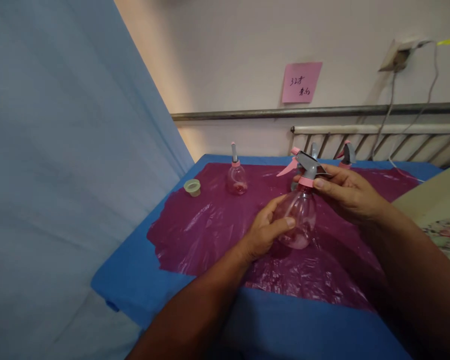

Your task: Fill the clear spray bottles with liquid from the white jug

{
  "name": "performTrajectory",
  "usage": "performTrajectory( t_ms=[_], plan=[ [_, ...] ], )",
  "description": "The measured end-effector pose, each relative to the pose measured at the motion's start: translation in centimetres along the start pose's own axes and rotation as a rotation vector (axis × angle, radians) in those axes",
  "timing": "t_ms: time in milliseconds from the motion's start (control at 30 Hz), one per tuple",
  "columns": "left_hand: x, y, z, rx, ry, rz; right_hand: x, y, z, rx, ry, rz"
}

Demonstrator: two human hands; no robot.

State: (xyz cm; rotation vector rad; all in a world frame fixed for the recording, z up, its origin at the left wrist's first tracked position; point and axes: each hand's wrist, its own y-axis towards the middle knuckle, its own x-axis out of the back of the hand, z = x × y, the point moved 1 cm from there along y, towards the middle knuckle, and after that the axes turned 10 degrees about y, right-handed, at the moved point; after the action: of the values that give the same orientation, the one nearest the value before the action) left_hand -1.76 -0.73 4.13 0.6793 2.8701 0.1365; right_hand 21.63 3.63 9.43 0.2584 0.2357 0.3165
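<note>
A clear spray bottle with a grey and pink trigger head is held between my two hands above the purple plastic sheet. My left hand wraps round the bottle's body from the left, its thumb across the front. At the neck, my right hand pinches the pink collar of the spray head with thumb and fingers. The pink trigger points left. Another spray bottle stands upright at the back left of the sheet. Behind my hands, further spray heads show, their bottles mostly hidden.
A small pale green cup sits near the sheet's left edge. Blue cloth covers the table. A light blue curtain hangs at left. A metal rail, a pink note and a plugged-in cable are along the wall.
</note>
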Motion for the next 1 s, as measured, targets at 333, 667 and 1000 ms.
performTrajectory(
  t_ms=[333, 667, 1000],
  plan=[
    [-0.2, -0.2, -0.5, 0.122, -0.247, 0.136, -1.1, -0.1, 0.4, 0.005, 0.041, -0.007],
    [-0.2, -0.3, -0.7, 0.144, -0.243, 0.128, -0.4, -0.1, 0.3, 0.027, -0.005, 0.036],
    [-0.2, -0.1, -0.1, 0.109, -0.157, 0.018, 0.0, 0.2, -0.1, 0.033, -0.055, 0.0]
  ],
)
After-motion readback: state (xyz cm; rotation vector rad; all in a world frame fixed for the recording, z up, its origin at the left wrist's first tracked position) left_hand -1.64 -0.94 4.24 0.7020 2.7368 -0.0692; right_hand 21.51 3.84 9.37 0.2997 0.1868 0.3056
